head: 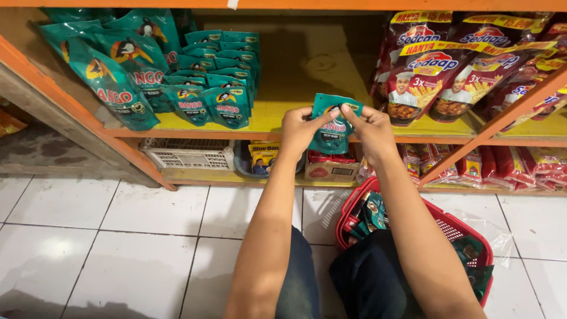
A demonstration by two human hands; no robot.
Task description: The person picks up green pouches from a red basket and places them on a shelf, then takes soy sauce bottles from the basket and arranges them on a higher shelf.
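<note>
Both my hands hold one small teal sauce pouch (pixel 332 131) in front of the yellow shelf (pixel 295 88). My left hand (pixel 301 130) pinches its upper left edge, my right hand (pixel 373 131) its upper right corner. To the left on the shelf stand rows of matching small teal pouches (pixel 215 88) and several larger teal pouches (pixel 112 71). A red plastic basket (pixel 455 227) with more small teal pouches sits on the floor under my right arm, partly hidden by my knee.
Red seasoning packs (pixel 437 71) fill the shelf's right side. On the lower shelf are a white plastic crate (pixel 189 155), a yellow-labelled box (pixel 264 156), a cardboard box (pixel 331 171) and red sachets (pixel 514 168). White floor tiles (pixel 118 236) lie to the left.
</note>
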